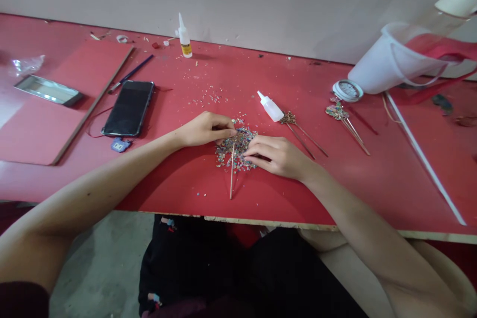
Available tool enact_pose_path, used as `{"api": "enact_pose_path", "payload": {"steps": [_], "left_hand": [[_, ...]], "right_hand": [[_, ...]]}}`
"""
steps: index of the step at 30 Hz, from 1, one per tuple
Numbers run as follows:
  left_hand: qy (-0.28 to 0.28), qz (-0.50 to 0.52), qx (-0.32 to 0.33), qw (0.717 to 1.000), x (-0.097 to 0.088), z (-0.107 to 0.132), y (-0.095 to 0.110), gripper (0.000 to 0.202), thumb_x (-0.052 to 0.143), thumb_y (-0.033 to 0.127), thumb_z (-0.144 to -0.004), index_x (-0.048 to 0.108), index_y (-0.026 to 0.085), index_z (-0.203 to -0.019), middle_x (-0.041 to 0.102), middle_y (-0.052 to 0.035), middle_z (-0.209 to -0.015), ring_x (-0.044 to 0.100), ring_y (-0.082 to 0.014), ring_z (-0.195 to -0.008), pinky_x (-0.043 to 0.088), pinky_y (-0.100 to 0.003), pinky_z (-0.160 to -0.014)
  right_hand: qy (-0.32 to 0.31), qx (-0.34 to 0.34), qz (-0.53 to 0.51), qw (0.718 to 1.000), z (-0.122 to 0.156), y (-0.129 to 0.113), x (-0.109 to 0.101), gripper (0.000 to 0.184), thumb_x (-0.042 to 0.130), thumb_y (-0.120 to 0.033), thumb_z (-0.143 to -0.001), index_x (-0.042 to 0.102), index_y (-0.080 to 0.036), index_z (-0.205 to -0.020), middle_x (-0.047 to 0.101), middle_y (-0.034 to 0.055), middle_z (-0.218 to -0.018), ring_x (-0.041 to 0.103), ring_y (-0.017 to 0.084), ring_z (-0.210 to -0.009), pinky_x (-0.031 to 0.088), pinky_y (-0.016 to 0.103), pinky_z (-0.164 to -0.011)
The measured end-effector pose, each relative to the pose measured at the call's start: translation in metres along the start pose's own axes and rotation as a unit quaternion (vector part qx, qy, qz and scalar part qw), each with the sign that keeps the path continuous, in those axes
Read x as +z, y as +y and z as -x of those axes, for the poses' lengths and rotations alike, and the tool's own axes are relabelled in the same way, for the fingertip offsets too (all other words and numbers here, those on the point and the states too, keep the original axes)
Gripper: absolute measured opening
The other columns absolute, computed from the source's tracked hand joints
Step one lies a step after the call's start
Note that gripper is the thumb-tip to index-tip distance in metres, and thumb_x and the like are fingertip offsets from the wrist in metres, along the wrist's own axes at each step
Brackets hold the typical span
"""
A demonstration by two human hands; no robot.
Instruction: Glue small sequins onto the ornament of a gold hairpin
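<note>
A heap of small, shiny, many-coloured flakes lies on the red table between my hands. My left hand comes in from the left, its thumb and fingers pinched at the top of a thin gold hairpin. The hairpin's head is mostly hidden by the fingers and the flakes, and its prong points toward me. On the right edge of the heap, my right hand has its fingers bent and close together among the flakes. Whatever is between those fingertips is too small to make out.
Right of centre, a white glue bottle lies against another hairpin. Further right are a flake-covered hairpin, a round lid and a white bucket. A yellow-labelled bottle stands behind; a phone and brush lie left.
</note>
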State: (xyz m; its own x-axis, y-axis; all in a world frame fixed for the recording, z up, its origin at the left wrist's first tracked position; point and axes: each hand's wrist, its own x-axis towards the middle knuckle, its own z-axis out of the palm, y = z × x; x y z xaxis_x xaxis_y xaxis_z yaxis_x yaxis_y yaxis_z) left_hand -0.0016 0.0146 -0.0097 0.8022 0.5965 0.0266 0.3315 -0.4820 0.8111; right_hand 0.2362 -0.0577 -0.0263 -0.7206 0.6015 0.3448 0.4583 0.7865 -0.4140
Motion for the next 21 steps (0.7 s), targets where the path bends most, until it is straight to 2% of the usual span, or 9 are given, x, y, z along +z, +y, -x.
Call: {"api": "enact_pose_path", "payload": {"steps": [4, 8, 12, 18, 21], "left_hand": [[0.001, -0.008, 0.002, 1.000, -0.0001, -0.0006, -0.0005, 0.027, 0.050, 0.033, -0.090, 0.063, 0.013, -0.079, 0.057, 0.0014, -0.061, 0.051, -0.0074, -0.057, 0.040, -0.018, -0.059], [0.003, -0.009, -0.001, 1.000, -0.0003, -0.0005, 0.0012, 0.027, 0.050, 0.034, -0.090, 0.063, 0.013, -0.079, 0.058, 0.0011, -0.062, 0.052, -0.0078, -0.058, 0.040, -0.018, -0.058], [-0.001, 0.001, -0.009, 1.000, -0.0005, -0.0002, 0.0029, 0.027, 0.050, 0.034, -0.090, 0.063, 0.013, -0.079, 0.057, 0.0013, -0.060, 0.052, -0.0079, -0.057, 0.040, -0.018, -0.058], [-0.002, 0.009, -0.018, 1.000, 0.0000, -0.0002, 0.0041, 0.026, 0.050, 0.033, -0.090, 0.062, 0.013, -0.079, 0.057, 0.0015, -0.060, 0.052, -0.0078, -0.057, 0.040, -0.018, -0.058], [-0.002, 0.009, -0.014, 1.000, 0.0000, -0.0002, 0.0037, 0.026, 0.050, 0.034, -0.090, 0.063, 0.013, -0.080, 0.057, 0.0014, -0.060, 0.052, -0.0078, -0.057, 0.040, -0.018, -0.058]], "right_hand": [[-0.009, -0.027, 0.063, 0.998, 0.0011, -0.0010, 0.0003, 0.014, 0.053, -0.024, -0.092, 0.064, -0.017, -0.098, 0.066, 0.0054, -0.095, 0.062, 0.015, -0.084, 0.049, 0.028, -0.072], [-0.026, -0.040, 0.085, 0.995, 0.0006, -0.0060, -0.0015, 0.018, 0.051, -0.024, -0.093, 0.064, -0.020, -0.104, 0.065, 0.0043, -0.095, 0.061, 0.013, -0.079, 0.047, 0.025, -0.066], [-0.003, -0.012, 0.098, 0.995, 0.0004, -0.0057, -0.0041, 0.025, 0.045, -0.019, -0.094, 0.061, -0.023, -0.113, 0.063, 0.0043, -0.097, 0.059, 0.011, -0.075, 0.043, 0.023, -0.060], [0.028, 0.020, 0.068, 0.997, 0.0011, -0.0029, -0.0069, 0.019, 0.045, -0.020, -0.095, 0.060, -0.022, -0.106, 0.065, 0.0026, -0.095, 0.062, 0.010, -0.079, 0.044, 0.022, -0.064], [0.046, 0.035, 0.067, 0.996, 0.0000, -0.0058, -0.0056, 0.015, 0.045, -0.021, -0.095, 0.058, -0.021, -0.101, 0.066, 0.0014, -0.087, 0.061, 0.010, -0.070, 0.044, 0.023, -0.062]]}}
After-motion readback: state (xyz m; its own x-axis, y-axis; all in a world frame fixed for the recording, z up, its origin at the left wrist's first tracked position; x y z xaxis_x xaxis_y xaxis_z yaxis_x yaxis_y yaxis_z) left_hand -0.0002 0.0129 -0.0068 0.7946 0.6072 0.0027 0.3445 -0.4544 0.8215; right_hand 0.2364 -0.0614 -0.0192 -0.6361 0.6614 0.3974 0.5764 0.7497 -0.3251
